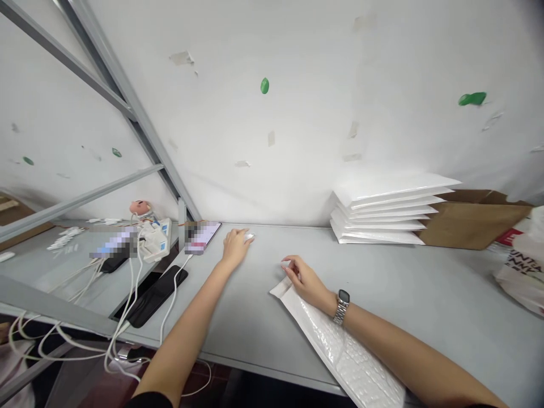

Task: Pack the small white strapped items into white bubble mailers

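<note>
My left hand (235, 248) reaches to the back of the grey table, left of the middle. Its fingers are closed on a small shiny white item (249, 236), mostly covered by the hand, so its kind cannot be made out. My right hand (306, 281) hovers over the upper end of a white bubble mailer (340, 345), thumb and forefinger apart with nothing between them. That mailer lies slanted toward the table's front edge, partly beneath my right forearm, which wears a watch.
White padded mailers (382, 212) are stacked at the back right, beside a brown cardboard box (471, 218) and a printed white bag (522, 260). Phones, including a black one (157, 294), and white cables lie left. A grey metal frame (140, 124) rises there.
</note>
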A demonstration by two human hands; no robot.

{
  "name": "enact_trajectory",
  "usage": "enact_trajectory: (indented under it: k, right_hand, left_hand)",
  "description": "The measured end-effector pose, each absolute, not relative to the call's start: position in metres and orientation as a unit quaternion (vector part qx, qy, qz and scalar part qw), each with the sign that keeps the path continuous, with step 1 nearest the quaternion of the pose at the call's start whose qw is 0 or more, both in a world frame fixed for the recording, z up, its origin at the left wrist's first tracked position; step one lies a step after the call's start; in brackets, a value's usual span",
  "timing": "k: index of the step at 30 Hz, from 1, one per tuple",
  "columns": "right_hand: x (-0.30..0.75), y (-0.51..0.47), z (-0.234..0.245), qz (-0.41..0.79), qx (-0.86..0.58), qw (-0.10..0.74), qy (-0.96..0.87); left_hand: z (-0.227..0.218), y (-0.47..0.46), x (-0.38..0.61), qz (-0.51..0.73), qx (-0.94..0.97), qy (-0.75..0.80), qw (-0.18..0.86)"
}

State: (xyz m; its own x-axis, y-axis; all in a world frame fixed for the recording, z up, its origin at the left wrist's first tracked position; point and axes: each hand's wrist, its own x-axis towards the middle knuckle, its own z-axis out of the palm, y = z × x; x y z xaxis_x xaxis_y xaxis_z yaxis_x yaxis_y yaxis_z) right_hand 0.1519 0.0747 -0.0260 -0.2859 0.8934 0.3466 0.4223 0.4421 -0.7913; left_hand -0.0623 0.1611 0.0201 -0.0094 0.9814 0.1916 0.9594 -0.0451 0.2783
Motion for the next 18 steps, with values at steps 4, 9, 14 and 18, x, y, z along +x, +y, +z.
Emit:
enact_trajectory:
  k: [4,9,14,18]
  right_hand:
    - [0.154,0.077,-0.025,0.309,-0.464,0.371,-0.743]
    - [0.156,0.076,-0.027,0.29,-0.459,0.36,-0.759]
    - [0.156,0.077,-0.03,0.297,-0.471,0.388,-0.734]
    - [0.156,0.078,-0.03,0.306,-0.469,0.403,-0.724]
  left_hand:
    - [0.01,0.19,-0.06,0.088,0.723,0.686,-0.013]
    - [0.002,0.192,-0.06,0.03,0.727,0.684,-0.053]
    - [0.004,0.185,-0.068,0.011,0.731,0.681,-0.048]
    - [0.007,0.176,-0.07,0.028,0.726,0.687,-0.012]
